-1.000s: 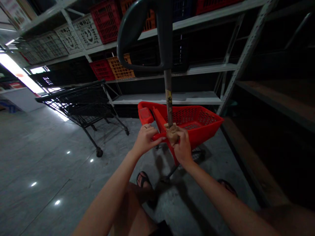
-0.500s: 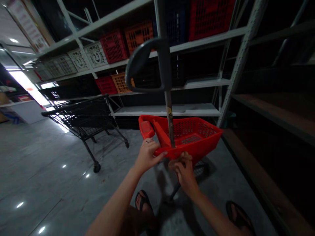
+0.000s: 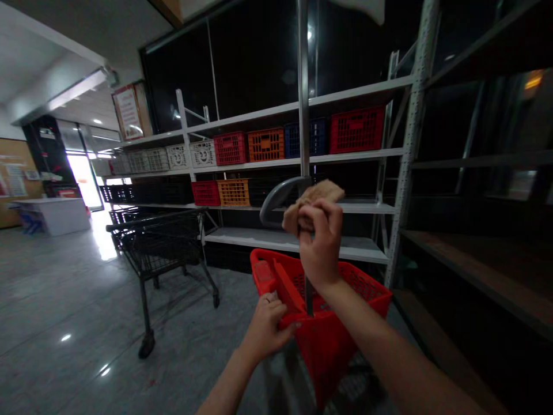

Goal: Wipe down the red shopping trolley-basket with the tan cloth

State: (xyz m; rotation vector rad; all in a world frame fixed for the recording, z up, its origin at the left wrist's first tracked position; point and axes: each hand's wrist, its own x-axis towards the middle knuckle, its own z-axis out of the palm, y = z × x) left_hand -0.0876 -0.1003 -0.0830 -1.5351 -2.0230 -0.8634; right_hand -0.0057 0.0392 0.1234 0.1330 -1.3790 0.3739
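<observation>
Nearest, at 12 o'clock, your left hand (image 3: 268, 321) is curled over the handle of the red cart (image 3: 326, 346). Just past it, toward 1 o'clock, your right hand (image 3: 319, 239) pinches a bunched tan cloth (image 3: 326, 192), raised at the grey loop handle (image 3: 280, 190) on the steel pole (image 3: 303, 75); whether cloth meets pole cannot be told. Risk, judged: a light left hold could let the cart roll or swing under a hard push; a loose fold could slip from your fingertips or snag on the loop. Materials: cart appears moulded plastic, smooth-rimmed, basket pierced with small holes; cloth soft, crumpled, matt; pole round, shiny; loop smooth, D-shaped. Farther, 10 to 11 o'clock: a dark wire trolley (image 3: 149, 265), open mesh. Beyond, 12 o'clock: pale shelving (image 3: 254, 235), flat-edged, bearing boxy slatted crates (image 3: 265, 145).
</observation>
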